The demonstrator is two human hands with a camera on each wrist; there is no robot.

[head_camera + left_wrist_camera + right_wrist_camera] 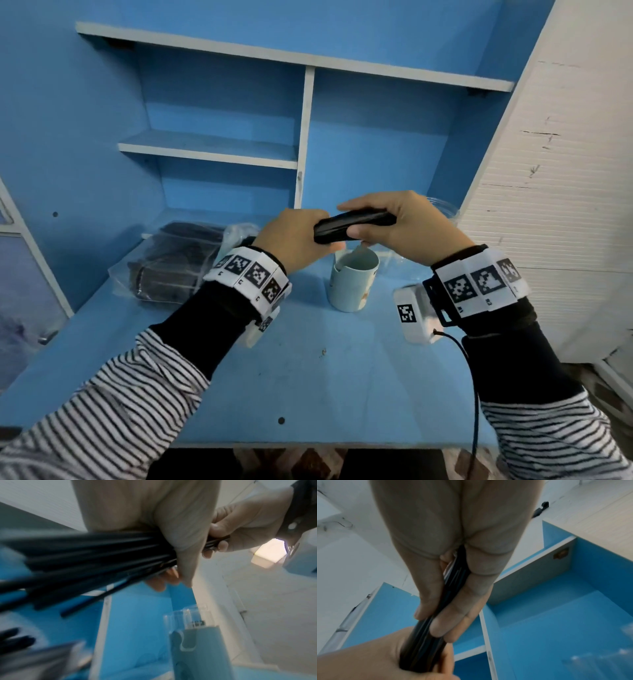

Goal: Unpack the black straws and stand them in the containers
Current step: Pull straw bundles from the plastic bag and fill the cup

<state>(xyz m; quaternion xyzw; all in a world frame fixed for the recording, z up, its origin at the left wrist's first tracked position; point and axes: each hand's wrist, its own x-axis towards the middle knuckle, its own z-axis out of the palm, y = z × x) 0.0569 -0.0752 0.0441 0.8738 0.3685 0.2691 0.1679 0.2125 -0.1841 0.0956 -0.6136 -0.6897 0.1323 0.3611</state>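
Observation:
A bundle of black straws [352, 224] lies almost level in the air above a pale blue cup [352, 282] on the blue desk [308, 377]. My left hand [294, 240] grips its left part and my right hand [394, 226] grips its right part. The left wrist view has the straws [85, 561] fanning out to the left from my left hand [171, 534], with the cup [197, 649] below. In the right wrist view my right hand [447, 588] is curled round the straws [426, 642]. A clear plastic bag [171, 263] with more black straws lies at the left.
A clear container [442, 205] stands behind my right hand against the white wall panel [548, 205]. Blue shelves [212, 150] rise behind the desk. A black cable [472, 394] hangs from my right wrist over the desk's front edge.

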